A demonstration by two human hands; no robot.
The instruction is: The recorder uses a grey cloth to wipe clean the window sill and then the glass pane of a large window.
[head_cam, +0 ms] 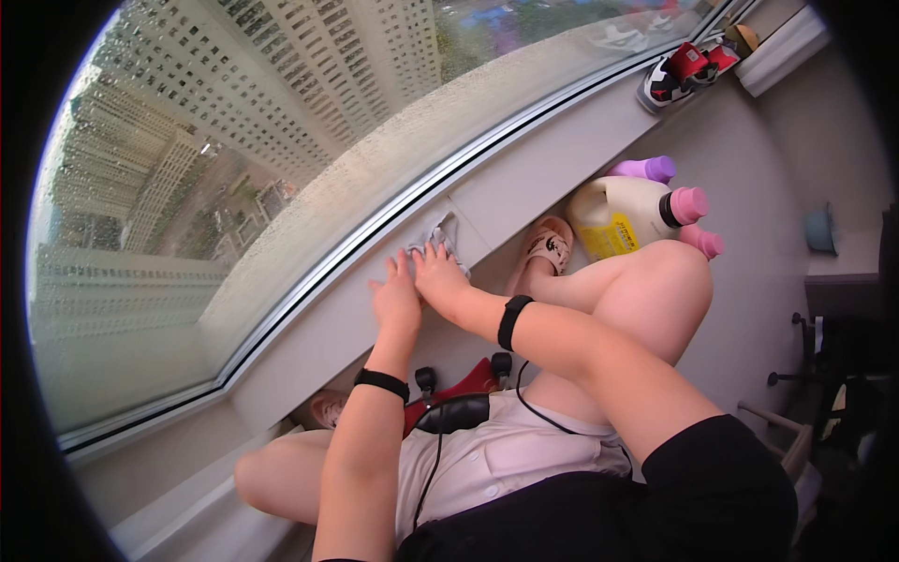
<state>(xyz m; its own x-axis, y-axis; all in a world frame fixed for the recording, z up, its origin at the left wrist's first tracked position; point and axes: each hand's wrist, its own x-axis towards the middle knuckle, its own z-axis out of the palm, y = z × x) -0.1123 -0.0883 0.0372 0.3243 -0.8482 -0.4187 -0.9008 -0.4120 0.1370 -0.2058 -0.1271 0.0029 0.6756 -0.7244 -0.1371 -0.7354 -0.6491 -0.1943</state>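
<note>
A crumpled grey-white cloth (444, 233) lies on the pale window sill (520, 190). My right hand (441, 281) holds it down against the sill, its fingertips over the cloth's near side. Just to the left, my left hand (397, 298) rests on the sill with fingers apart and nothing visible in it. The two hands are side by side and nearly touch. A black band circles each forearm, and thin black cables run down towards my lap. What lies under both palms is hidden.
Beside my slippered foot (550, 246) stand a white jug with a pink cap (632, 211) and a purple-capped bottle (642, 168). Sneakers (678, 77) sit at the sill's far end. A wet window (316, 140) borders the sill. Below me is a red wheeled chair base (463, 379).
</note>
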